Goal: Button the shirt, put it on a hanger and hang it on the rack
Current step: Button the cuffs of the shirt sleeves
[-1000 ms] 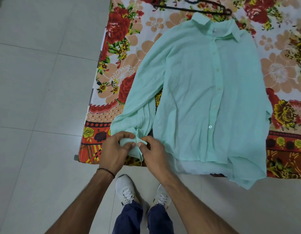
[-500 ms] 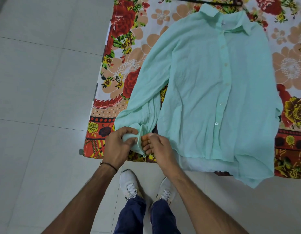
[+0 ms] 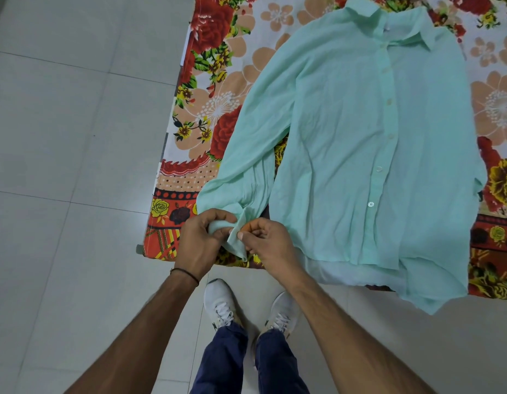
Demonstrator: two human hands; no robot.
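nearest you, your white lace-up sneakers (image 3: 219, 302) and navy blue trousers (image 3: 221, 362) stand on the pale grey tiled floor (image 3: 61, 137), toes close to the near edge of the red-and-orange floral bedsheet (image 3: 218, 109). just beyond them your two hands meet at the shirt's cuff (image 3: 237, 243) — your left hand (image 3: 201, 243), with a thin black thread band (image 3: 187, 273) on its wrist, has its fingers curled round the bunched end of the sleeve. your right hand (image 3: 270, 245) pinches the loose flap of the same cuff between thumb and forefinger, the other fingers curled in. the cuff hangs just over the sheet's near edge. from there the long sleeve (image 3: 261, 123) runs up and away to the shoulder. the mint green long-sleeved shirt (image 3: 346, 152) lies flat, front up, on the sheet to the right of your hands, its hem spilling over the near edge and its collar (image 3: 389, 21) at the far end — a row of small pale buttons (image 3: 370, 204) runs down the front.
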